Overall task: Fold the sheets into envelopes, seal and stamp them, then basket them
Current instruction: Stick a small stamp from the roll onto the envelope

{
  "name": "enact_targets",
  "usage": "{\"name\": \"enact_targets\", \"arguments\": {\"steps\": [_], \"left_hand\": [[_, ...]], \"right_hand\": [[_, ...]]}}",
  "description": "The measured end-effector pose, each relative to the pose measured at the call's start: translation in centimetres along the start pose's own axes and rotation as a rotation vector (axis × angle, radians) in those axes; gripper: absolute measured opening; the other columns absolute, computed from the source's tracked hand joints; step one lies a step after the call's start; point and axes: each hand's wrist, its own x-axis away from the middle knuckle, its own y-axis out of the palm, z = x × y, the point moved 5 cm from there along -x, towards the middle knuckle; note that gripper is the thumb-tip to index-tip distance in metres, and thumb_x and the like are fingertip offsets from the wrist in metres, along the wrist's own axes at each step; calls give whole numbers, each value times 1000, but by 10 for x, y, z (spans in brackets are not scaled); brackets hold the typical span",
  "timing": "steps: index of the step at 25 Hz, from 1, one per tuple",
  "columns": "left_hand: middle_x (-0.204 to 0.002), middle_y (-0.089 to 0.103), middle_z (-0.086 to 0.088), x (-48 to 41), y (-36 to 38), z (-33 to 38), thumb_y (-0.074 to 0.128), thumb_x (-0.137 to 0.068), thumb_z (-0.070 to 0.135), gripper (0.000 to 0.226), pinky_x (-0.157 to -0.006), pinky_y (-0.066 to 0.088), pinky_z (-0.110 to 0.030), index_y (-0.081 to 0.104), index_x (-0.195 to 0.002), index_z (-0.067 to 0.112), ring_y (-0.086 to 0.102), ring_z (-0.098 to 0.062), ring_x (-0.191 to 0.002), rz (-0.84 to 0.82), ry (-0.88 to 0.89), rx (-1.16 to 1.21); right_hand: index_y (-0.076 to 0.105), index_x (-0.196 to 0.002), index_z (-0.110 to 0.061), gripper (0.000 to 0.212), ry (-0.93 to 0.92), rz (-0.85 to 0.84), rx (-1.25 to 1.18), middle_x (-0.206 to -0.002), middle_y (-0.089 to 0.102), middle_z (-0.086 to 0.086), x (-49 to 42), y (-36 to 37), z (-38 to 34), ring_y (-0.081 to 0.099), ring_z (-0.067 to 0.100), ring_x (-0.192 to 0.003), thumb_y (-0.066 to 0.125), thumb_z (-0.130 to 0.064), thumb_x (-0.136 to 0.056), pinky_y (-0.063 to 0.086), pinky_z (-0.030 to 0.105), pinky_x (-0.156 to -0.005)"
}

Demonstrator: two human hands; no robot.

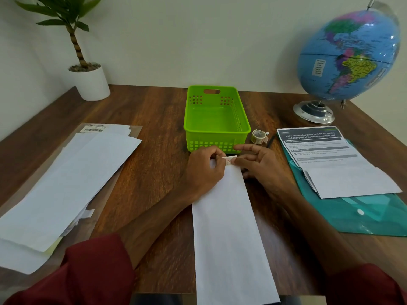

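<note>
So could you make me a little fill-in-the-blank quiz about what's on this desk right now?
1. The green basket holds ____ envelopes.
2. Both hands, left hand and right hand, work at the ____ end of the long white envelope.
3. The small roll of tape sits just to the ____ of the basket.
4. The globe stands at the desk's far ____ corner.

Missing words: no; far; right; right
</note>
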Motion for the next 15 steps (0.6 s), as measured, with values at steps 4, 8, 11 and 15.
{"name": "enact_targets", "arguments": {"steps": [4, 8, 11, 15], "left_hand": [[-99, 72, 5, 2, -7, 4, 63, -87, 27, 27, -87, 52, -30, 69, -108, 13, 64, -10, -93, 80, -14, -4], [-117, 65, 7, 10, -5, 16, 73, -89, 39, 54, -88, 43, -8, 49, -133, 18, 61, -2, -104, 54, -107, 103], [-110, 72, 11, 13, -2, 18, 73, -89, 44, 47, -79, 53, -15, 54, -127, 25, 68, 0, -95, -44, -220, 194], [-90, 79, 3, 13, 9, 17, 68, -97, 27, 12, -68, 57, -29, 74, -92, 18, 73, -8, -79, -293, -405, 515]], "right_hand": [[69, -117, -9, 32, -73, 202, 9, -86, 78, 7, -2, -22, -5, 73, 18, -75, 71, 2, -87, 57, 33, -67], [69, -117, -4, 29, -225, 396, -45, -81, 79, -9, 2, -40, -17, 73, 5, -76, 68, 4, -88, 55, 18, -69], [65, -118, 0, 29, -320, 486, -106, -69, 74, -14, 7, -47, -25, 71, -1, -70, 67, 6, -90, 51, 10, -66], [59, -129, -7, 38, -354, 503, -129, -75, 75, -9, 10, -47, -28, 72, 5, -78, 70, -4, -93, 57, 20, -78]]}}
